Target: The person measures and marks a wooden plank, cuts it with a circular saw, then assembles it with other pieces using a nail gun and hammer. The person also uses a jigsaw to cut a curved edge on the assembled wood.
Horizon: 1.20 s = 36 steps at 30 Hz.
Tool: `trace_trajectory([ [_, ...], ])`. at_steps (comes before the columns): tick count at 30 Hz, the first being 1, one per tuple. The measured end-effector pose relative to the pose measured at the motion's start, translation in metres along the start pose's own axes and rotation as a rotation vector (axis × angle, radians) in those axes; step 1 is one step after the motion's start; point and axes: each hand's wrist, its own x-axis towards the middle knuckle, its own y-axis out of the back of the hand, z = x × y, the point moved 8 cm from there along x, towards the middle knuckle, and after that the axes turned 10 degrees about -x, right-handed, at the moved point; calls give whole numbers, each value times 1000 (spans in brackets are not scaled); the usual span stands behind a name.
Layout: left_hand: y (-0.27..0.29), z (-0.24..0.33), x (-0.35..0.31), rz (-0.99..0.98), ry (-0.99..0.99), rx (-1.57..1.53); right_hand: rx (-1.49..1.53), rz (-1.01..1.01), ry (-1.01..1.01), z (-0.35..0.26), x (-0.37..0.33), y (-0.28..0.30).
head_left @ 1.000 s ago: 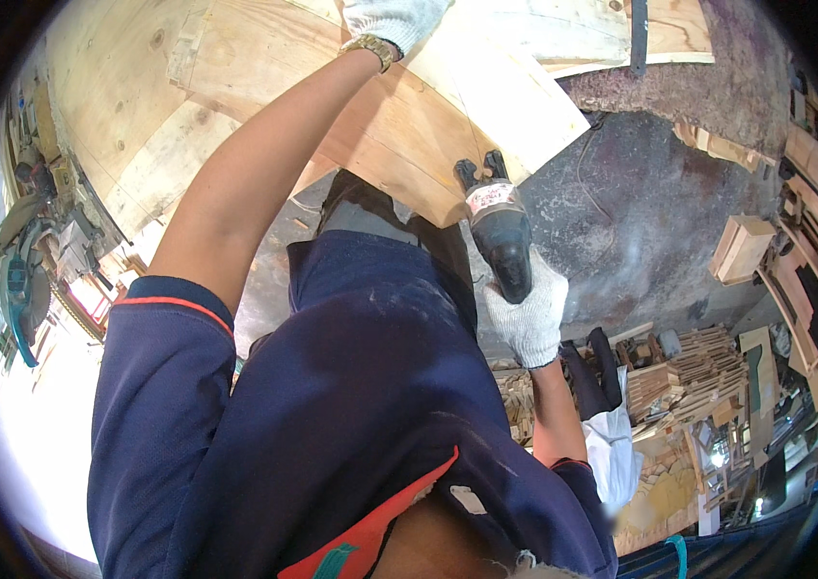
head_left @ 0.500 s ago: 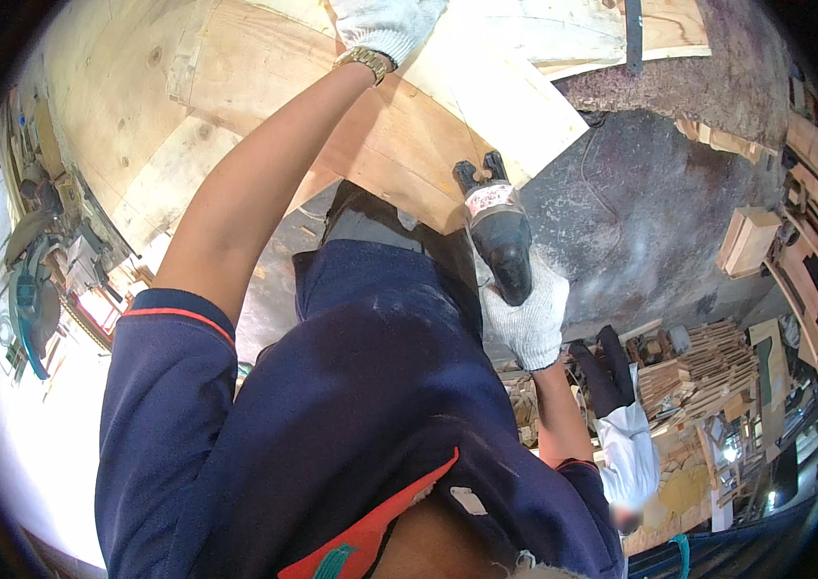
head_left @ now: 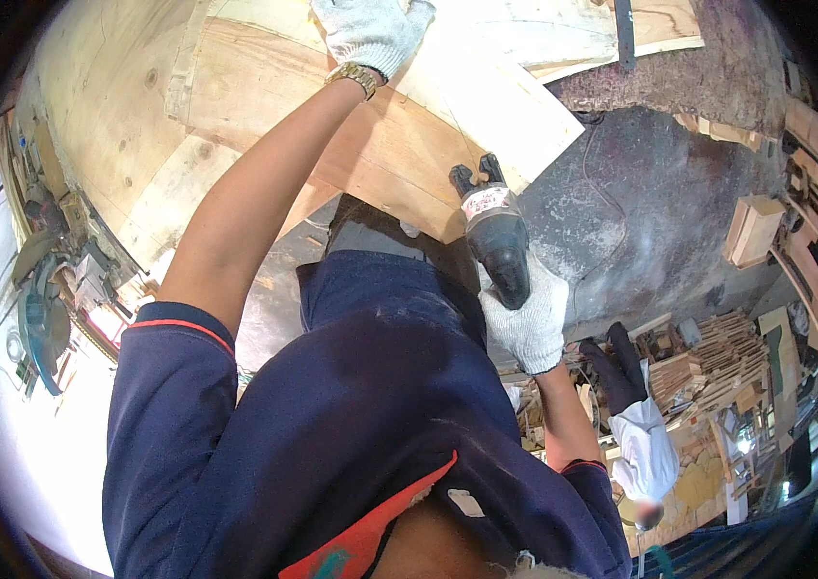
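My left hand [head_left: 368, 37], in a white knitted glove, lies on the pale plywood boards [head_left: 264, 72] with its thumb spread out. The tips of its fingers run out of the picture at the top. My right hand [head_left: 532, 318], gloved the same way, is wrapped round a dark power tool that looks like a jigsaw [head_left: 498, 236]. Its two-pronged front reaches the near edge of a plywood strip [head_left: 409, 159]. Whether a blade touches the wood is hidden. A thin pencil-like line crosses the boards close to the tool's front.
A dark metal bar [head_left: 625, 39] lies across the boards at the far right. Beyond the tool spreads a grey floor [head_left: 660, 222] with a thin cord on it. Wood offcuts [head_left: 708, 362] are heaped at the right, near another person [head_left: 642, 449]. Machinery [head_left: 42, 309] stands at the left.
My left hand has shifted slightly left and nearer, and its thumb shows more clearly apart. The tool in my right hand stays almost where it was at the board's edge.
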Motion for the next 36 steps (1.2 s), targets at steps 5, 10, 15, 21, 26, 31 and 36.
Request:
trace_trajectory([
  [5,-4,-1,0,-24,1,21,5,11,6,-3,2,2],
  [10,-1,-1,-1,-2,-19,8,-2,13,38,-8,4,3],
  [15,-1,-2,-2,-2,-21,2,6,5,13,-7,5,3],
  [21,3,-1,-2,1,-28,-21,-24,-14,34,-5,6,1],
  [26,7,0,-1,-17,-19,-37,-30,-15,12,-2,7,-1],
  [31,11,2,-1,4,-29,-48,-33,-15,22,-6,9,1],
  [36,16,2,1,15,-29,-36,-22,-26,35,-10,10,3],
])
